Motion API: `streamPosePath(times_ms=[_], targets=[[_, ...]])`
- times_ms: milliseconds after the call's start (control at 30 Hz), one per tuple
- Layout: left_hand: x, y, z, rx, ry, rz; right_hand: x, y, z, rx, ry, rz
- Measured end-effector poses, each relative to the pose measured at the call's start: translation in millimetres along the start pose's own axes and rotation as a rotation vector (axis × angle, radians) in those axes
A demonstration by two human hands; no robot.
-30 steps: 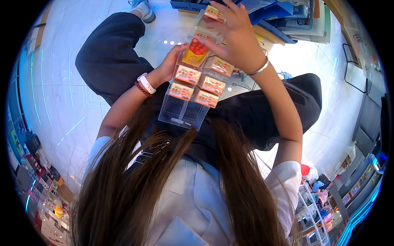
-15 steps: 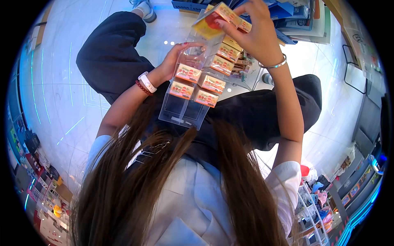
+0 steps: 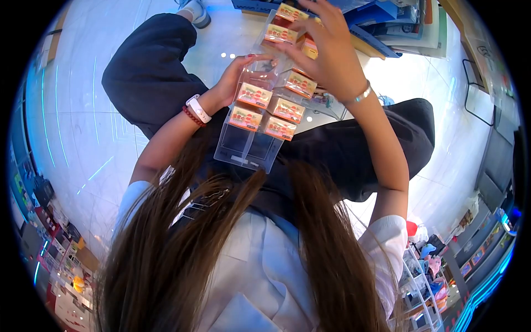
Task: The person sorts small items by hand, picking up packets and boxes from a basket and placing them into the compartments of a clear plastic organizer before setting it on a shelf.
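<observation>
Hands work at a clear rack [image 3: 247, 148] that rests tilted on the person's lap, over dark trousers [image 3: 149, 72]. The left hand [image 3: 238, 74] grips the rack's upper left edge, thumb and fingers curled round the clear wall. The right hand [image 3: 326, 52] reaches over the rack's far end, fingers spread and bent, pinching a small orange box [image 3: 307, 48] against the top of the right column. Four boxes [image 3: 254, 95] of the same print sit in two columns in the rack's middle: two on the left, two on the right. Two more boxes [image 3: 280, 34] sit at the far end, just beside the right fingertips. The two compartments nearest the body hold nothing. A white watch [image 3: 197, 111] and red bead bracelet [image 3: 191, 118] ring the left wrist; a silver bangle [image 3: 359, 95] rings the right. Long brown hair [image 3: 182, 243] hangs over a white shirt [image 3: 260, 276]. Blue folders [image 3: 370, 16] lie on the floor beyond.
</observation>
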State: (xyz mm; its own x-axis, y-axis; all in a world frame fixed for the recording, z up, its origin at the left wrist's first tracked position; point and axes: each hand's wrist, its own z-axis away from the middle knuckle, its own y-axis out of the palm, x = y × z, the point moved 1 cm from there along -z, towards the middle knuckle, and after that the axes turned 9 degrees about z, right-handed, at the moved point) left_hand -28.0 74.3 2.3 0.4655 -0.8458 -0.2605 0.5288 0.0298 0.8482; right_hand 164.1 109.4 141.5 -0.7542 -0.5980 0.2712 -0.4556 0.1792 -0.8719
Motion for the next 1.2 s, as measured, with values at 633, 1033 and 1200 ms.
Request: streamPosePath(times_ms=[633, 1033, 1200], targets=[[0.6, -0.3, 1.3, -0.065, 0.025, -0.015, 51.1, 19.7, 38.1, 0.279, -0.094, -0.088], [-0.3, 7.6, 5.8, -0.085, 0.157, -0.095, 29.6, -18.4, 15.8, 0.136, -0.131, -0.252], [-1.3, -16.6, -4.3, -0.014, -0.008, -0.078, 14.5, -29.5, 1.0, 0.103, -0.125, -0.042]])
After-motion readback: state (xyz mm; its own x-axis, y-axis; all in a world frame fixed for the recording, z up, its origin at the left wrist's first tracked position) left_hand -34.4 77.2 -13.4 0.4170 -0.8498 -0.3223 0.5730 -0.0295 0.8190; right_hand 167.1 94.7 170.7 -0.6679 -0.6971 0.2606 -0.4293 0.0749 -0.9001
